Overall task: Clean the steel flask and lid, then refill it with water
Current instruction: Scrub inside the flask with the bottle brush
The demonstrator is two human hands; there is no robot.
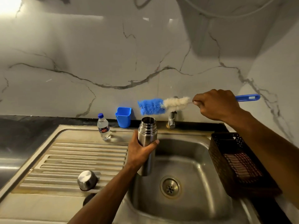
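Nearest, the lid (87, 179) is seen lying dome-up on the ribbed drainboard (77, 159), apart from the steel flask (146, 143); since the board slopes, it is judged that a knock from the forearm could send it sliding.

The flask is held upright over the sink basin (186, 167), with the fingers of the left hand (140, 152) clenched round its middle. Its mouth is open, and what is inside cannot be told. A wet steel wall is judged to be slippery, so a drop into the basin is possible if the grip is loosened.

To the right, a dark perforated basket (226, 159) is set on the sink edge, and a checked cloth (242, 164) is held in it.

Above the flask, the bottle brush (163, 105) is pinched at its wire stem by the right hand (216, 104), level and not yet inserted. If it is pushed in off-centre, the flask could be tipped or splashing caused.

Farther back, a small water bottle (103, 126), seemingly partly filled, stands on the sink rim, and a blue cup (123, 117) is seen at the wall; its contents are hidden.
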